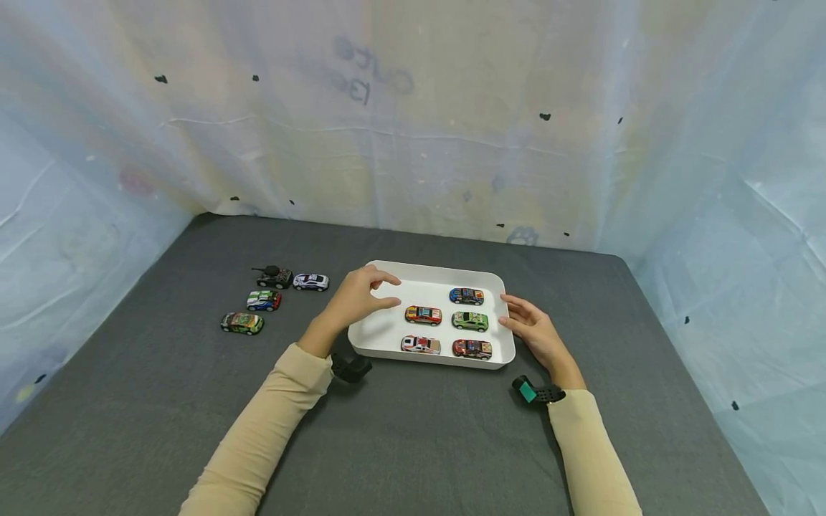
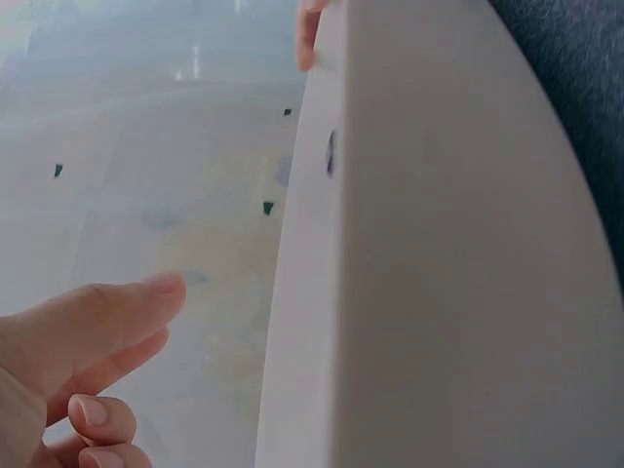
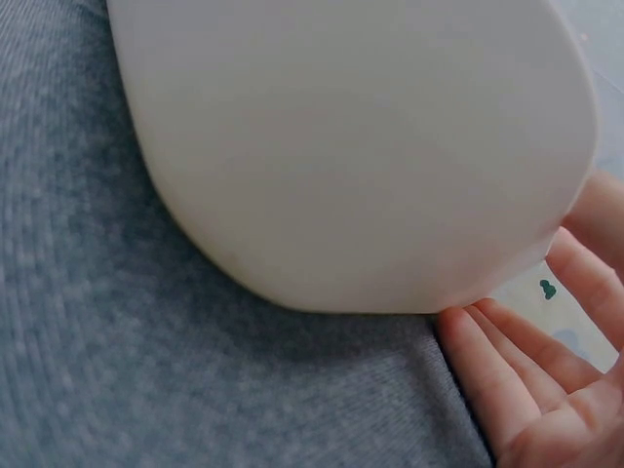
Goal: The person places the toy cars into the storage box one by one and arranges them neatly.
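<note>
A white tray (image 1: 434,274) holds several toy cars in two columns. Its right column has a blue car (image 1: 467,296), a green car (image 1: 470,321) and a dark red car (image 1: 472,349). In the left column are a red and yellow car (image 1: 423,315) and a white and red car (image 1: 421,345). My left hand (image 1: 358,294) hovers above the tray's left end, thumb and index finger apart, holding nothing. At the other end, my right hand (image 1: 535,333) touches the tray's side with its fingertips, seen also in the right wrist view.
Left of the tray, on the grey cloth (image 1: 426,430), stand a black toy vehicle with a gun barrel (image 1: 274,277), a silver car (image 1: 311,282), a white, blue and green car (image 1: 263,300) and a green and orange car (image 1: 241,323). Pale sheeting (image 1: 419,143) hangs around the table.
</note>
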`<action>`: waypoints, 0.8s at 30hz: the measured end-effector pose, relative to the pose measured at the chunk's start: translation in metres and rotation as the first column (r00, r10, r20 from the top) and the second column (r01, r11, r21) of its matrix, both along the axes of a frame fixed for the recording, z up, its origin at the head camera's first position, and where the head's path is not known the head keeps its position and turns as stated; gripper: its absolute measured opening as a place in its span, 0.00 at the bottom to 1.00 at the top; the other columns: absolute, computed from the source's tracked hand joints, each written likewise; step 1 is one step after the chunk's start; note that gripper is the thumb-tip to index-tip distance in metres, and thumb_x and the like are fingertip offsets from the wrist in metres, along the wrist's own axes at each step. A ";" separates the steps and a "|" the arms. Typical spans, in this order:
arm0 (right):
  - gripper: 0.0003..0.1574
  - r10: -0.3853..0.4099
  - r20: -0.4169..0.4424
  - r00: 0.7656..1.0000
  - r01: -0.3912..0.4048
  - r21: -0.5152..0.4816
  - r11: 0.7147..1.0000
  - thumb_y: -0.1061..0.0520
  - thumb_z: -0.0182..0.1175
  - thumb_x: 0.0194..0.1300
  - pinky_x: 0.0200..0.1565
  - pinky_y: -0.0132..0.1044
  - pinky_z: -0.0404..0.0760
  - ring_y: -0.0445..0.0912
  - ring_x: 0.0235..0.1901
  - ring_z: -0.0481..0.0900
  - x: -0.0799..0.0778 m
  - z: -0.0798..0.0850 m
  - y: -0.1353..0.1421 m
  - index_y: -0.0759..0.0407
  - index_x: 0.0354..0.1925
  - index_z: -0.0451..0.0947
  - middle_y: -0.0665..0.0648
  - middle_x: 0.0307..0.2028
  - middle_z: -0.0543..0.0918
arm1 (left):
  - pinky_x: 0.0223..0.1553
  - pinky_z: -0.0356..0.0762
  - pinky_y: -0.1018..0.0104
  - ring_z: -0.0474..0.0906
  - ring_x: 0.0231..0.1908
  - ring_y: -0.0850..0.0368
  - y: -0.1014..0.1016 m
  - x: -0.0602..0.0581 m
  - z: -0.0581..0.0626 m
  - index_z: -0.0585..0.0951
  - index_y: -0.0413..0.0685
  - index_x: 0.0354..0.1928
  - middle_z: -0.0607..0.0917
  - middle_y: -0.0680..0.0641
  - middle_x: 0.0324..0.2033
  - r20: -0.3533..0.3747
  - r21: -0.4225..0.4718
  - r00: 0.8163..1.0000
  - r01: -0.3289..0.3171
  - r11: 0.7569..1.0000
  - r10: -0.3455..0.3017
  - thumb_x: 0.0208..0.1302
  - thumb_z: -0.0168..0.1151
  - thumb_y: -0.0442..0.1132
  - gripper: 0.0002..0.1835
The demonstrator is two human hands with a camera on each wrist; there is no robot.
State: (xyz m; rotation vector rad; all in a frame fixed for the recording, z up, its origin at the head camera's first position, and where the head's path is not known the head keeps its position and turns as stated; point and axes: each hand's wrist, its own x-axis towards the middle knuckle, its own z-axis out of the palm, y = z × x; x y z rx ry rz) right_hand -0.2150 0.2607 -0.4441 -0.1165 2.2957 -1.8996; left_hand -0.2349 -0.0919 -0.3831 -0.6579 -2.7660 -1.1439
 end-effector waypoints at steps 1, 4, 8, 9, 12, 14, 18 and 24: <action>0.38 0.000 -0.001 1.000 0.000 -0.001 1.000 0.60 0.61 0.66 0.47 0.21 0.77 0.27 0.49 0.75 0.000 0.000 0.000 0.67 0.70 0.59 0.71 0.67 0.65 | 0.35 0.57 0.64 0.59 0.30 0.56 -0.002 0.000 0.001 0.85 0.42 0.46 0.66 0.43 0.26 0.003 0.001 1.000 -0.001 1.000 0.001 0.54 0.73 0.40 0.18; 0.39 0.007 -0.005 1.000 -0.007 -0.003 1.000 0.59 0.60 0.66 0.47 0.21 0.77 0.27 0.49 0.75 0.001 0.001 0.000 0.67 0.70 0.58 0.72 0.67 0.63 | 0.35 0.57 0.63 0.58 0.30 0.56 -0.008 -0.001 0.003 0.85 0.43 0.47 0.64 0.45 0.26 0.006 0.001 1.000 0.000 1.000 0.000 0.54 0.72 0.40 0.17; 0.39 0.005 0.000 1.000 -0.005 -0.003 1.000 0.59 0.61 0.66 0.47 0.21 0.77 0.27 0.50 0.75 0.000 0.000 0.000 0.66 0.70 0.59 0.70 0.67 0.64 | 0.34 0.57 0.63 0.58 0.29 0.55 -0.018 -0.003 0.004 0.85 0.43 0.48 0.63 0.46 0.25 0.017 0.002 1.000 -0.002 1.000 0.002 0.55 0.72 0.39 0.18; 0.39 0.003 0.001 1.000 -0.003 -0.002 1.000 0.59 0.61 0.65 0.47 0.21 0.77 0.27 0.50 0.75 0.000 0.000 0.000 0.66 0.70 0.59 0.69 0.67 0.65 | 0.34 0.57 0.63 0.58 0.29 0.55 -0.020 -0.004 0.003 0.85 0.43 0.48 0.64 0.46 0.25 0.019 0.002 1.000 -0.003 1.000 0.003 0.56 0.71 0.39 0.18; 0.39 -0.004 0.003 1.000 0.004 -0.009 1.000 0.60 0.62 0.65 0.47 0.22 0.77 0.27 0.50 0.76 -0.001 0.000 0.000 0.66 0.69 0.60 0.65 0.65 0.68 | 0.33 0.58 0.63 0.58 0.28 0.55 -0.027 -0.006 0.003 0.84 0.41 0.50 0.65 0.44 0.25 0.028 0.008 1.000 -0.011 1.000 0.011 0.57 0.70 0.39 0.18; 0.39 -0.005 0.000 1.000 0.005 -0.004 1.000 0.60 0.62 0.65 0.47 0.22 0.77 0.28 0.49 0.76 -0.001 -0.001 0.000 0.66 0.69 0.60 0.64 0.64 0.69 | 0.33 0.59 0.63 0.59 0.28 0.55 -0.031 -0.007 0.003 0.83 0.40 0.50 0.66 0.43 0.25 0.033 0.011 0.999 -0.021 1.000 0.021 0.57 0.70 0.39 0.19; 0.38 -0.013 0.008 1.000 0.013 -0.011 1.000 0.61 0.62 0.64 0.47 0.22 0.78 0.28 0.49 0.77 -0.002 -0.002 0.000 0.66 0.69 0.61 0.62 0.63 0.70 | 0.34 0.59 0.62 0.60 0.29 0.54 -0.039 -0.009 0.004 0.83 0.40 0.51 0.67 0.41 0.27 0.038 0.012 0.998 -0.047 0.999 0.046 0.58 0.70 0.39 0.19; 0.39 -0.006 0.004 1.000 0.006 0.004 1.000 0.60 0.61 0.65 0.47 0.22 0.77 0.27 0.49 0.76 -0.002 -0.003 0.001 0.66 0.70 0.60 0.68 0.66 0.66 | 0.34 0.60 0.62 0.60 0.29 0.54 -0.052 -0.012 0.004 0.83 0.41 0.51 0.68 0.42 0.27 0.032 0.012 0.997 -0.074 0.997 0.073 0.59 0.69 0.40 0.19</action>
